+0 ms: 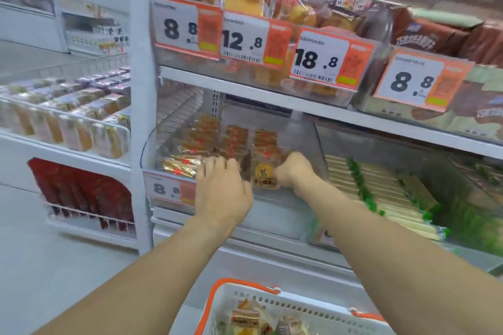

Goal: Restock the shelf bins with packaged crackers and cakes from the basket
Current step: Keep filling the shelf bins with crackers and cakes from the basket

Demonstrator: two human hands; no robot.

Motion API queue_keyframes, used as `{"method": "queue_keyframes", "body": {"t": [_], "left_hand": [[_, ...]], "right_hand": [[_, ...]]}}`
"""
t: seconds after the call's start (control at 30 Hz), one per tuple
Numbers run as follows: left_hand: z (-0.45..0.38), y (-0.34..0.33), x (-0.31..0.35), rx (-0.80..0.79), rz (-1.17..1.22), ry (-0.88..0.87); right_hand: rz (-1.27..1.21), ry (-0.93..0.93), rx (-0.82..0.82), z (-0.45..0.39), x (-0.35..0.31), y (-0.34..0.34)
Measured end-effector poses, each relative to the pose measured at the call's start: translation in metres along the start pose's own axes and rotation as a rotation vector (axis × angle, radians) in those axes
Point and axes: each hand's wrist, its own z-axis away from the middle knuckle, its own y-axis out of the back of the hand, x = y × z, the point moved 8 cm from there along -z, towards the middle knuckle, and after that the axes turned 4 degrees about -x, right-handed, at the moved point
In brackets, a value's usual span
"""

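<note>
A clear shelf bin (313,141) on the middle shelf holds rows of orange-gold cracker packets (236,139). Both my hands reach over its front edge. My left hand (223,187) rests knuckles-up on the front packets, fingers curled. My right hand (292,170) is closed at the right end of a yellow-labelled packet (265,175) that stands at the bin's front. The white basket (299,307) with orange handles sits at the bottom of the view, with several packets (245,319) inside.
To the right, a second bin (381,193) holds pale packets with green ends. The shelf above carries bins of cakes behind price tags (321,61). Wire racks with packaged goods (68,122) stand to the left, across a white upright post (141,117).
</note>
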Motion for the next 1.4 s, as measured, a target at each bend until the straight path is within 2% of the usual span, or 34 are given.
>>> {"method": "queue_keyframes", "body": {"t": [0.07,0.27,0.37,0.47,0.63,0.73,0.8,0.87,0.93,1.0,1.07,1.17,1.2,1.23,1.3,1.4], "left_hand": [[-0.001,0.001,0.000,0.011,-0.012,-0.004],[-0.002,-0.001,0.000,0.049,0.005,-0.007],[-0.003,0.001,0.002,0.072,0.073,-0.005],[-0.001,0.008,0.004,0.183,0.202,-0.065],[0.012,0.017,0.032,0.393,0.277,-0.330],[0.026,0.011,0.066,0.378,0.320,-0.554],[0.040,0.006,0.084,0.338,0.355,-0.702],[0.050,0.002,0.093,0.317,0.279,-0.790],[0.062,-0.004,0.099,0.285,0.173,-0.873],[0.077,-0.023,0.109,0.198,0.135,-0.984],[0.098,-0.056,0.117,-0.015,0.094,-1.055],[0.131,-0.128,0.106,-0.523,-0.218,-0.902],[0.144,-0.146,0.100,-0.619,-0.266,-0.854],[0.156,-0.161,0.094,-0.693,-0.266,-0.787],[0.174,-0.185,0.085,-0.743,-0.232,-0.632],[0.210,-0.215,0.082,-0.837,-0.215,-0.568]], "right_hand": [[0.030,-0.047,-0.037,-0.013,0.004,-0.012],[0.101,-0.071,0.008,-0.025,-0.002,-0.020],[0.087,-0.019,-0.007,-0.025,-0.011,-0.016],[0.127,0.112,0.053,-0.004,-0.022,0.004],[0.058,0.488,0.335,0.058,-0.026,0.038],[-0.099,0.678,0.416,0.096,-0.012,0.038],[-0.176,0.712,0.455,0.115,0.015,0.030],[-0.220,0.730,0.473,0.132,0.047,0.017],[-0.239,0.756,0.401,0.146,0.078,-0.008],[-0.204,0.764,0.302,0.157,0.104,-0.038],[-0.165,0.690,0.222,0.158,0.132,-0.069],[-0.096,0.457,0.038,0.144,0.175,-0.120],[-0.064,0.377,-0.040,0.139,0.189,-0.137],[-0.022,0.307,-0.122,0.136,0.203,-0.152],[0.086,0.176,-0.317,0.136,0.229,-0.180],[0.277,0.063,-0.543,0.146,0.271,-0.209]]}}
